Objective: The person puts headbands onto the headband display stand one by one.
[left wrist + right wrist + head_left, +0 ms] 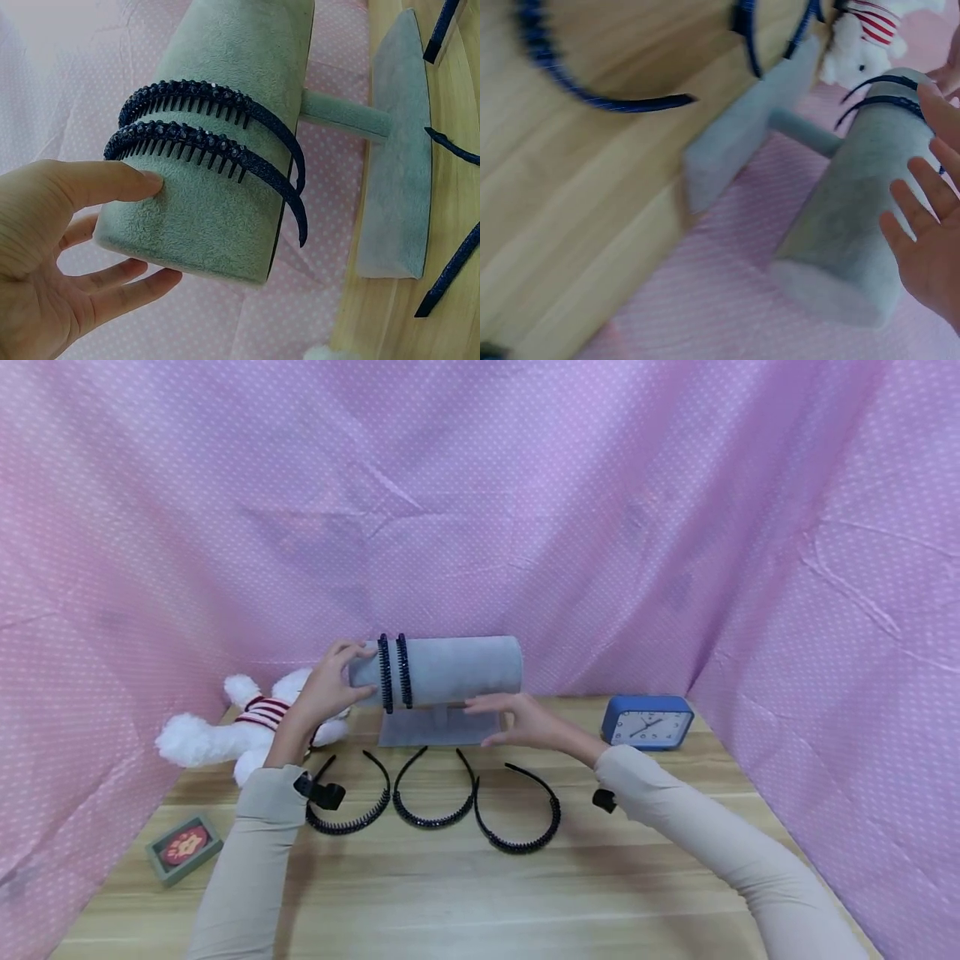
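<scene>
A grey plush display stand (465,670) with a horizontal roll stands at the back of the table. Two black beaded headbands with comb teeth, one outer (386,675) and one inner (405,672), sit around its left part. My left hand (326,689) is at the roll's left end. In the left wrist view, one digit of this hand (37,285) rests on the plush beside the outer headband (180,142), the other fingers spread near the end. My right hand (521,722) hovers below the roll's right half, fingers extended, holding nothing.
Three more black headbands, left (348,828), middle (435,822) and right (517,848), lie on the wooden table before the stand. A white plush toy (217,743) and a small green frame (184,849) are at left. A blue clock (648,724) stands at right.
</scene>
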### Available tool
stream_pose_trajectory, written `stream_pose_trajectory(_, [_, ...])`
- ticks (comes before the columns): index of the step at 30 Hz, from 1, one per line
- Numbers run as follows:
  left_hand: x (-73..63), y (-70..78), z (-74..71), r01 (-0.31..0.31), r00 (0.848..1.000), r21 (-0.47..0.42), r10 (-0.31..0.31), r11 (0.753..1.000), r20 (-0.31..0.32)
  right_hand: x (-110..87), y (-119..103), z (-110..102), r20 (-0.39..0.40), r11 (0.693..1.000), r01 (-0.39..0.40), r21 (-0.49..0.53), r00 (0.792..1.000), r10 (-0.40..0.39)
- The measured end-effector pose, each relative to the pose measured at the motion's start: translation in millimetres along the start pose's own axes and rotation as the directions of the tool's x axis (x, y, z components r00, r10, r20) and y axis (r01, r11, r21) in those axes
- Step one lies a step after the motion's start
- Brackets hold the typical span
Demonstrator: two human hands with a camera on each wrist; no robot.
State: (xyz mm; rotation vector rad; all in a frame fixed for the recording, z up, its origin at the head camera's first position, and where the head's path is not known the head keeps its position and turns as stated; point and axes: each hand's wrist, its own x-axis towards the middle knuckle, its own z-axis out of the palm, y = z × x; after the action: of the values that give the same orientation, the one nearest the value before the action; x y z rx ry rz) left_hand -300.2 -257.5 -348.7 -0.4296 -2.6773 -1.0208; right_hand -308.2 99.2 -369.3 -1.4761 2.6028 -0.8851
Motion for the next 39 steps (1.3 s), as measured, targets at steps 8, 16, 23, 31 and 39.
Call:
stream_pose_trajectory(8, [-2.3,-0.3,-3.0,0.002,1.000,0.003,-0.002,1.000,0.006,-50.2,17.3,6.8,0.174,0.997,-0.061,0.046,0.983,0.052])
stream_pose_trajectory(16, [-5.5,-1.1,-4.9,-0.007,1.000,0.003,0.007,1.000,-0.008,-86.8,19.1,15.4,0.221,0.999,0.012,-0.034,0.975,-0.004])
stream_pose_trajectory(23, [-8.5,-0.8,-4.9,-0.004,1.000,0.001,0.004,1.000,-0.008,-104.8,19.9,19.6,0.251,0.993,0.055,-0.107,0.968,-0.026])
stream_pose_trajectory(31, [-11.8,1.4,-5.2,-0.009,1.000,-0.009,0.009,1.000,-0.011,-114.9,19.0,23.5,0.296,0.987,0.116,-0.110,0.952,-0.078])
stream_pose_trajectory(39, [-14.0,1.9,-4.1,-0.011,1.000,-0.011,0.011,1.000,-0.026,-123.5,21.8,29.3,0.291,0.984,0.123,-0.131,0.953,-0.080])
